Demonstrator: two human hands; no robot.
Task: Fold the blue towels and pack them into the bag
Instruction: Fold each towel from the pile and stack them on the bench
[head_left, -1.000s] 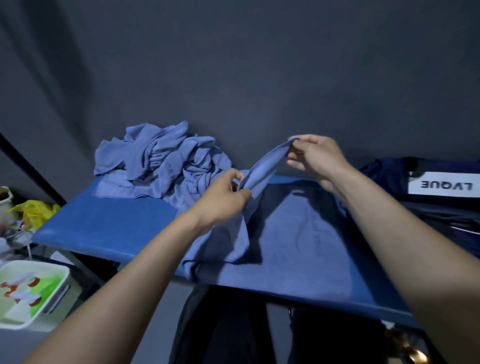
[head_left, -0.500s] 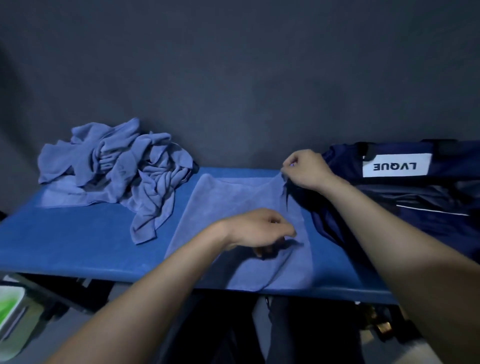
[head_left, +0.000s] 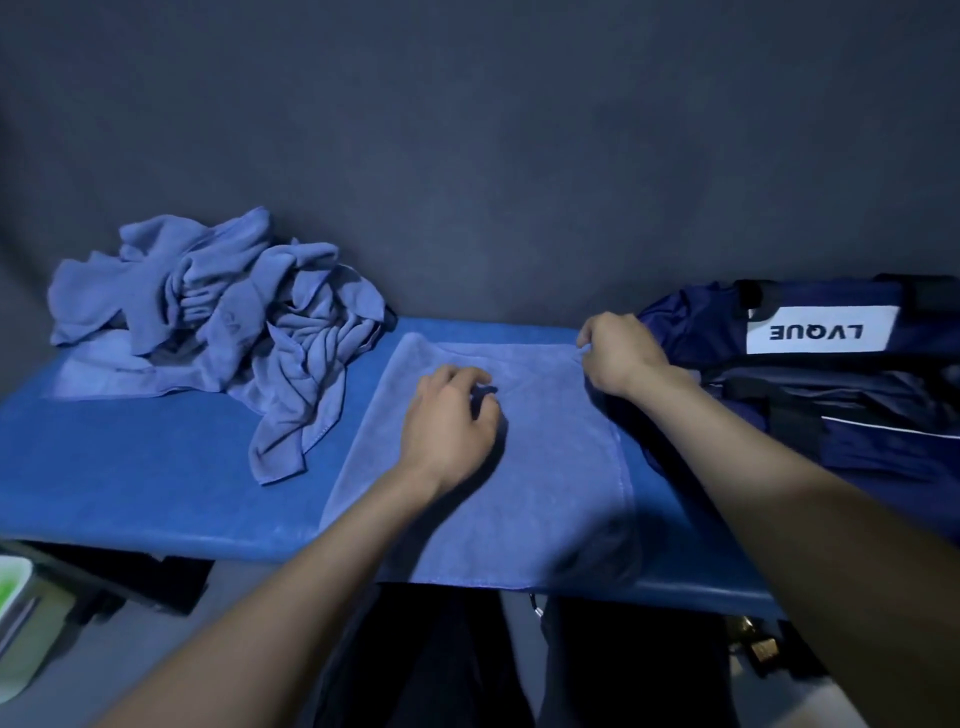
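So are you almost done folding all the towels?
Not nearly. Nothing looks folded or packed yet. One flat blue terry towel lies spread on the blue padded table; the right hand pinches its far corner, the left hand rests on its middle. The crumpled pile of blue towels waits, and the navy fabric bag lies beside.

This looks like a makeshift work corner rather than a furnished room. A plain dark grey wall (head_left: 467, 156) fills the upper frame. Across the middle runs a narrow blue padded bench (head_left: 130, 467) bearing a heap of towels (head_left: 218, 322) at left and a navy bag (head_left: 831, 374) at right. A white bin (head_left: 15, 613) stands at lower left.
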